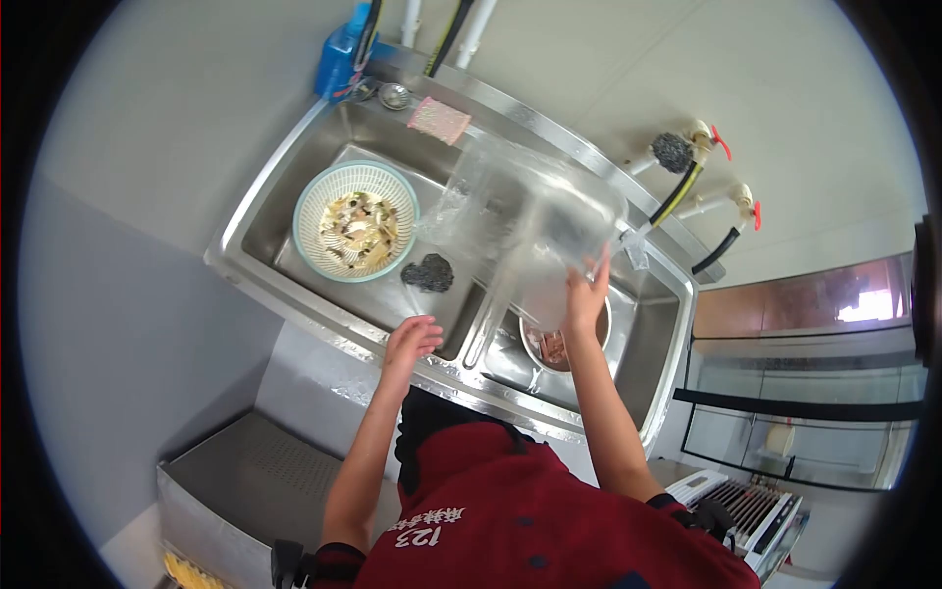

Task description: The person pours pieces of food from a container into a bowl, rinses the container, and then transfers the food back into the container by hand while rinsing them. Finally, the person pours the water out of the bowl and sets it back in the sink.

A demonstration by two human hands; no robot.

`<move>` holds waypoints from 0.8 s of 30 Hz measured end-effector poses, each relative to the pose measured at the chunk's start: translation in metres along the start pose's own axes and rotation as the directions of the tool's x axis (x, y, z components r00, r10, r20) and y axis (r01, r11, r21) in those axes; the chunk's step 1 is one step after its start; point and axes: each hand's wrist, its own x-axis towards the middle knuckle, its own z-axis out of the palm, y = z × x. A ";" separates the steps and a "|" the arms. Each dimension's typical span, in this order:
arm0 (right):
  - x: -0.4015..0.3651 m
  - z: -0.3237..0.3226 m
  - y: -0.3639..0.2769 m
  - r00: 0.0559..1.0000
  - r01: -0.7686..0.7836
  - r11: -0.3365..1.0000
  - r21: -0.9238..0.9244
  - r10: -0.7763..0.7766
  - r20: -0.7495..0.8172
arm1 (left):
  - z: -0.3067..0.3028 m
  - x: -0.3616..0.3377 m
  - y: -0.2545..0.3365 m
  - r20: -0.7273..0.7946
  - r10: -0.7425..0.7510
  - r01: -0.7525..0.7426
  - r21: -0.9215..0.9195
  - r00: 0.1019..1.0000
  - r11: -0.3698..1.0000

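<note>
A clear plastic container (564, 211) is tilted over the divider of a double steel sink (280, 294). My right hand (586, 294) grips its near right edge. Beneath it, partly covered, a round bowl (606, 319) with pinkish pieces stands in the right basin. My left hand (412, 344) is above the front rim of the left basin, its fingers apart, holding nothing. Just beyond it lies a dark scouring pad (429, 273). A pale colander (306, 221) with food scraps stands in the left basin.
A blue bottle (337, 64), a small metal strainer (393, 95) and a pink sponge (440, 120) are on the back ledge. Steel wool (672, 152) rests by the red-handled taps (721, 142) on the wall. A metal cabinet (245, 471) stands at lower left.
</note>
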 end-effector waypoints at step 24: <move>0.039 -0.237 0.100 0.782 -0.617 0.700 0.360 0.493 0.382 | 0.146 0.136 0.002 0.548 -0.428 0.350 0.246 0.719 0.904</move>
